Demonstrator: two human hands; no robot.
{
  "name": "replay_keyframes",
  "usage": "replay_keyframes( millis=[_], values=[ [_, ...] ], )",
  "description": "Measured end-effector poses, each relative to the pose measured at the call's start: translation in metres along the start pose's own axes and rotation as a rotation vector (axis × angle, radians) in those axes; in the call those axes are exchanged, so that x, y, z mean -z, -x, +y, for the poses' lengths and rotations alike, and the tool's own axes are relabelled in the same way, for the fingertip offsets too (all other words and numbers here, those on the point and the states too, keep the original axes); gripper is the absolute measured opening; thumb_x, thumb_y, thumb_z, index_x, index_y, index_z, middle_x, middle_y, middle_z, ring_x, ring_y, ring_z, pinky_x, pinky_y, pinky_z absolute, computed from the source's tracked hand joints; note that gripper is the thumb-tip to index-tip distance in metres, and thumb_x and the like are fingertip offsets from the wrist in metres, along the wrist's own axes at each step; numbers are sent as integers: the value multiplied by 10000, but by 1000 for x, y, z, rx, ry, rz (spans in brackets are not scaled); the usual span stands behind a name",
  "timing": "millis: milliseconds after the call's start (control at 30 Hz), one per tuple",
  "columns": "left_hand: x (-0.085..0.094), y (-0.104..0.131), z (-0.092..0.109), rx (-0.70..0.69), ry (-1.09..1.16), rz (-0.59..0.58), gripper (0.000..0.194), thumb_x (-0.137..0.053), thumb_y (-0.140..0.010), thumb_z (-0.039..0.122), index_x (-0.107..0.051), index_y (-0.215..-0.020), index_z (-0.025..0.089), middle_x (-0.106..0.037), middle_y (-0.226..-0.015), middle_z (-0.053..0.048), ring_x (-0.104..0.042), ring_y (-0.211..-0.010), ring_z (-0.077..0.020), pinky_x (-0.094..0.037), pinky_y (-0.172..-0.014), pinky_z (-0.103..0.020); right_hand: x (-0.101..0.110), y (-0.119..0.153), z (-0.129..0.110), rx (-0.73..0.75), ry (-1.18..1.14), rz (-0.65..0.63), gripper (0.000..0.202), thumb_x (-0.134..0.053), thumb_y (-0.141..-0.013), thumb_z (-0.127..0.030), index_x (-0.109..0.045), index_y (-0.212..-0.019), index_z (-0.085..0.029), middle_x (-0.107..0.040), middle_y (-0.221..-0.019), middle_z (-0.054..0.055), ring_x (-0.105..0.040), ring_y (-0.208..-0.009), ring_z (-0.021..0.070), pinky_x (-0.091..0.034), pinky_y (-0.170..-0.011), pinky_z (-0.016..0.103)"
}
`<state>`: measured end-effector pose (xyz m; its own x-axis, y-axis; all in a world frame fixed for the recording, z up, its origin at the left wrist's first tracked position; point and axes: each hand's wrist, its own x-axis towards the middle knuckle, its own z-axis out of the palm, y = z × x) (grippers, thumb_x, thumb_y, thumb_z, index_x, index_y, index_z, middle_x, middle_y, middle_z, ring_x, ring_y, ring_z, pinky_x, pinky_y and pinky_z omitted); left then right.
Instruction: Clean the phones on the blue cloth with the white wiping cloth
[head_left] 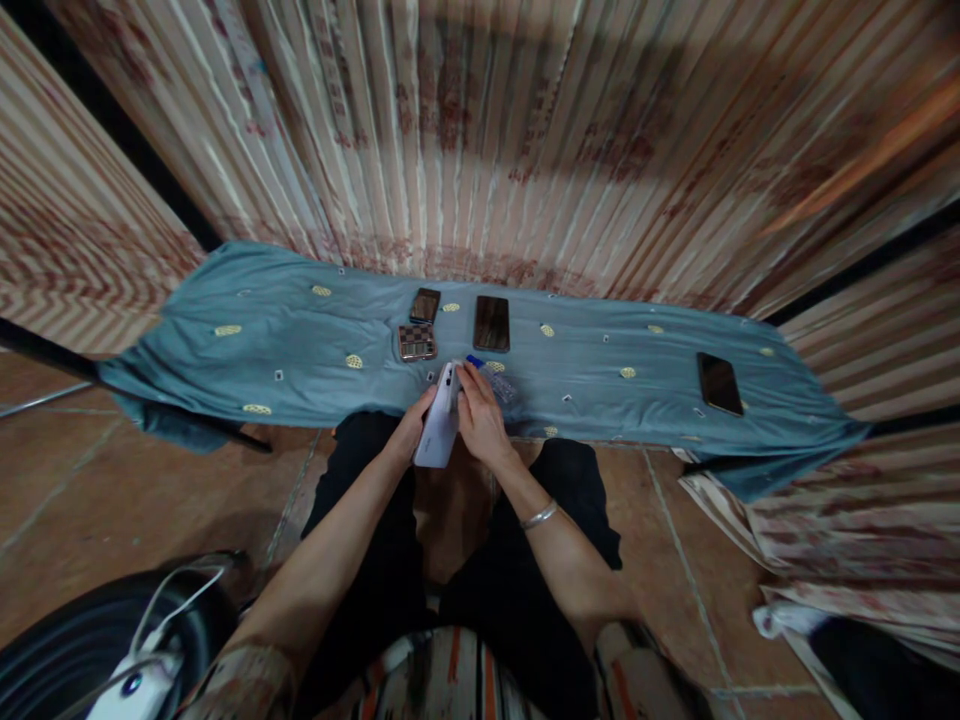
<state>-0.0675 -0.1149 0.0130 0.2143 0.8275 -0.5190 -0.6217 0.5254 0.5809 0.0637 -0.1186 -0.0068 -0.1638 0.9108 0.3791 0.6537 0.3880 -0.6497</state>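
My left hand (409, 428) grips the left side of a pale lavender smartphone (436, 432). The phone's back faces up towards me, with the camera part at its far end. At that upper right edge, my right hand (480, 412) has its fingers bent and pressed against the phone; what else may be under them is hidden. Just beyond my right hand lies a clear plastic piece with faint print (501, 385), beside a small blue strip (474, 361).
On the blue cloth-covered bench (585, 395) lie a dark tablet-like device (492, 324), a makeup palette (417, 343), a dark compact case (425, 305) and a black phone (720, 384). Pleated curtains (480, 150) hang behind. A white power strip (135, 690) sits at lower left.
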Motion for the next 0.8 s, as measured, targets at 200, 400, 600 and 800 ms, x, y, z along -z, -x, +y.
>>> replay_keyframes(
  millis=[200, 400, 600, 800],
  values=[
    [-10, 10, 8, 26, 3, 115, 487, -434, -1022, 312, -567, -1430, 81, -805, -883, -97, -712, -585, -177, -579, -618, -259, -6, 1, 5, -35, 21, 10, 526, -340, -995, -205, -484, -1485, -79, -457, -1568, 189, -404, -1483, 265, -326, -1249, 502],
    [-2, 3, 8, -35, 23, 130, 462, -460, -1007, 296, -600, -1395, 89, -802, -845, -84, -743, -654, -192, -589, -652, -251, -13, 8, 1, 19, 21, -21, 523, -364, -1000, -223, -479, -1496, -99, -447, -1575, 179, -388, -1493, 265, -331, -1250, 496],
    [7, -1, 8, -28, -4, 117, 457, -480, -998, 366, -659, -1309, 83, -795, -803, -89, -748, -650, -209, -585, -603, -256, -16, 15, -2, 55, 22, -77, 535, -375, -993, -204, -465, -1515, -131, -465, -1566, 162, -399, -1484, 264, -353, -1243, 501],
    [2, 0, 7, -46, -18, 118, 442, -468, -1002, 331, -646, -1326, 89, -786, -767, -67, -726, -604, -187, -574, -593, -248, -12, 11, -1, 16, 26, -60, 533, -378, -992, -206, -471, -1506, -105, -449, -1576, 174, -391, -1490, 266, -336, -1251, 488]
  ],
)
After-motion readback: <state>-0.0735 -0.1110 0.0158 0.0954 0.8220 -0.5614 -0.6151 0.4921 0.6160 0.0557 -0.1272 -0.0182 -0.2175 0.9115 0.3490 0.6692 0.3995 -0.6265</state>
